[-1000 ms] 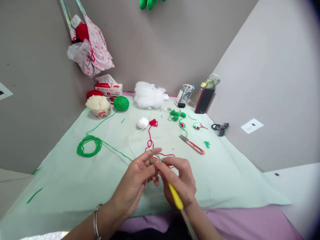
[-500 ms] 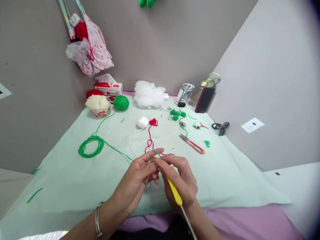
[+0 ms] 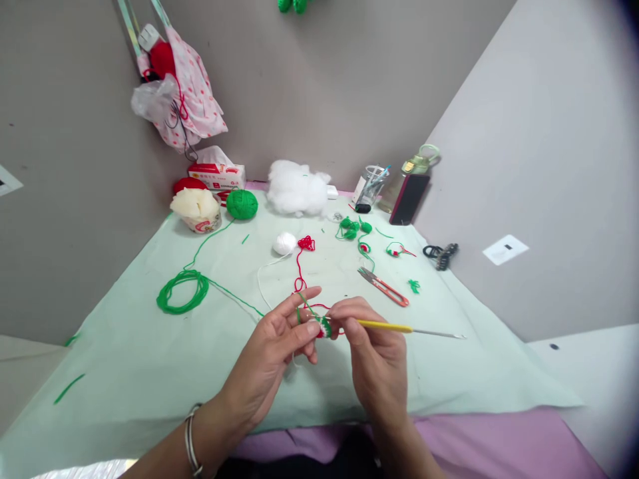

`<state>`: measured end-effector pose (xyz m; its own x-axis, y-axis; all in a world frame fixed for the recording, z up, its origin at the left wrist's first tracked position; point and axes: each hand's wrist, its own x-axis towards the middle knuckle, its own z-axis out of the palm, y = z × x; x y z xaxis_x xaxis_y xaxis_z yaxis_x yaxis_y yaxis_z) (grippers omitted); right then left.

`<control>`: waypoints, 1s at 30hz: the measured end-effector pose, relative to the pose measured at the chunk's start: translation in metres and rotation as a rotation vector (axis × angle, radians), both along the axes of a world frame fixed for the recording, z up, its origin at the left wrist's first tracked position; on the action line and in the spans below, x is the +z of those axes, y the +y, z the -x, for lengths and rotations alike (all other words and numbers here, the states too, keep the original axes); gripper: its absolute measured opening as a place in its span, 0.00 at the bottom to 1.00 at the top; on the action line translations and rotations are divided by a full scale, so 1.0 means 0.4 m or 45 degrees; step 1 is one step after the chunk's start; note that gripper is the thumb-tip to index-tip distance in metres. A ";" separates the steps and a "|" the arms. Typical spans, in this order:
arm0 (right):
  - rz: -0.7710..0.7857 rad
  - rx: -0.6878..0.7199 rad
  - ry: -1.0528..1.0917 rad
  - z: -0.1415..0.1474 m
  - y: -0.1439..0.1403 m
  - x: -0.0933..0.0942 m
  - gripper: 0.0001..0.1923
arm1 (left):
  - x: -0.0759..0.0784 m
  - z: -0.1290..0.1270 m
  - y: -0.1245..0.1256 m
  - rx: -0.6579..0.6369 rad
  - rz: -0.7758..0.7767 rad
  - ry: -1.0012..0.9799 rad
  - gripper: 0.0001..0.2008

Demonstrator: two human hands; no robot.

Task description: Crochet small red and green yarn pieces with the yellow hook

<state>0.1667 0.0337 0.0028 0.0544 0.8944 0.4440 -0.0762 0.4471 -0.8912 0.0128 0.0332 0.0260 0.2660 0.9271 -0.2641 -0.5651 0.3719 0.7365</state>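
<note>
My left hand [image 3: 272, 356] pinches a small red, white and green crochet piece [image 3: 323, 326] above the pale green cloth [image 3: 124, 359], with green yarn looped over its forefinger. My right hand [image 3: 377, 352] grips a yellow-handled crochet hook [image 3: 399, 328] that lies level, its metal end pointing right, its working end at the piece. Green yarn runs left from the piece to a loose coil [image 3: 180, 291] and on to a green yarn ball [image 3: 242, 204]. A red strand [image 3: 299, 266] trails up the cloth.
Orange thread snips [image 3: 383, 287] lie right of my hands. Further back sit a white yarn ball [image 3: 284, 243], small green crochet pieces [image 3: 352, 230], white stuffing [image 3: 297, 188], a tissue box [image 3: 217, 176], a cup of tools [image 3: 370, 186] and a dark phone [image 3: 408, 199]. A bag [image 3: 177, 100] hangs on the wall.
My right hand has turned the hook from pointing toward me to lying level, pointing right. The small crochet piece now shows between my fingers. The left hand stayed in place.
</note>
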 end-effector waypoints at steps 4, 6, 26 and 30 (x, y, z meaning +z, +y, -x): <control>0.127 0.064 0.237 -0.008 0.010 0.000 0.09 | -0.004 0.012 0.004 -0.135 0.084 -0.141 0.22; 0.234 0.108 0.407 -0.009 0.017 0.005 0.11 | -0.007 0.017 0.004 -0.180 0.095 -0.177 0.20; 0.180 0.114 0.263 -0.008 -0.003 0.009 0.12 | -0.018 0.010 -0.010 0.047 -0.188 0.210 0.14; 0.158 0.097 0.234 -0.008 -0.006 0.004 0.11 | -0.020 0.010 -0.006 0.002 -0.196 0.206 0.16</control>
<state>0.1698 0.0312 0.0045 0.0544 0.9462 0.3191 -0.2719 0.3215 -0.9070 0.0089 0.0308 0.0181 0.2300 0.9601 -0.1588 -0.4358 0.2475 0.8653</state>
